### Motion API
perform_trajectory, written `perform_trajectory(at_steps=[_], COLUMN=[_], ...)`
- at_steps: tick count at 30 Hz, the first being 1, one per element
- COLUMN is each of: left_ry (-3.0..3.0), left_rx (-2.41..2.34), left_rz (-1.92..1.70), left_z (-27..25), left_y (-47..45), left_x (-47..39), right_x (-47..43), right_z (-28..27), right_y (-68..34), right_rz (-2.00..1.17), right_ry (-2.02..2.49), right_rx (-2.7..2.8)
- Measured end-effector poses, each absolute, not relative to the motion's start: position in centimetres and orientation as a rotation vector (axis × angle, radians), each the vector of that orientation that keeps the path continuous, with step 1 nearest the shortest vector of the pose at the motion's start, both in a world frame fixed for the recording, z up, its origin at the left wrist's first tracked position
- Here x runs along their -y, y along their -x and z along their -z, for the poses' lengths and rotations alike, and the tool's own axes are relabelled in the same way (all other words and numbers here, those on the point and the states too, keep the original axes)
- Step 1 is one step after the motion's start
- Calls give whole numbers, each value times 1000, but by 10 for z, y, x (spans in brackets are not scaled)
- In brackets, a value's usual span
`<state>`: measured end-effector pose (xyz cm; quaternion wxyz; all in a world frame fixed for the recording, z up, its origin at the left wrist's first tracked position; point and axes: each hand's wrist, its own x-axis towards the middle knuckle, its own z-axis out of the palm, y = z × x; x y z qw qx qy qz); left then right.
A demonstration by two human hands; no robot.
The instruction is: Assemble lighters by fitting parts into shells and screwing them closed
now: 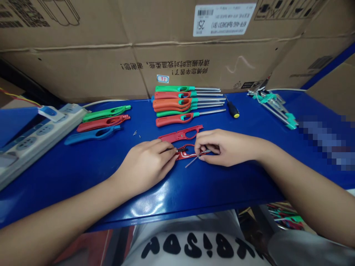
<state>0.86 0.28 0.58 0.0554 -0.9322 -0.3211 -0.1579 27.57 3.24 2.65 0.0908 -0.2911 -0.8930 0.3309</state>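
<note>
On the blue table, a red lighter shell half (182,156) lies open side up, with a black part and a white wire in it. My left hand (148,162) is closed over its left end, fingers pressed together at the black part. At its right end my right hand (217,146) pinches a thin translucent tube (190,162), which slants down to the left. The right fingers hide part of the shell. Just behind lies the other red shell half (181,134), flat on the table.
Several long-nosed lighters (173,105) lie in a stack at the back, beside a screwdriver (232,109). Green, red and blue shells (101,122) rest near a power strip (44,131) at left. Small metal pins (135,132) lie loose. Metal tubes with teal parts (274,107) are at right.
</note>
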Motion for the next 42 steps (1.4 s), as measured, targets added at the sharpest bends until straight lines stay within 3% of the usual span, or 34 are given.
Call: perform_trajectory(at_steps=[6, 12, 36, 42], left_ry=[2800, 2950, 2930, 2909], left_rx=[995, 1101, 1137, 1103], left_rz=[317, 425, 251, 382], left_z=[-14, -8, -10, -8], left_y=[-13, -9, -13, -11], left_x=[8, 5, 10, 12], right_x=[-34, -35, -31, -30], right_z=[-25, -21, -19, -21], right_y=[-273, -270, -268, -269], right_rz=[-968, -913, -764, -816], right_ry=[835, 926, 852, 904], right_rx=[2658, 2641, 2683, 2652])
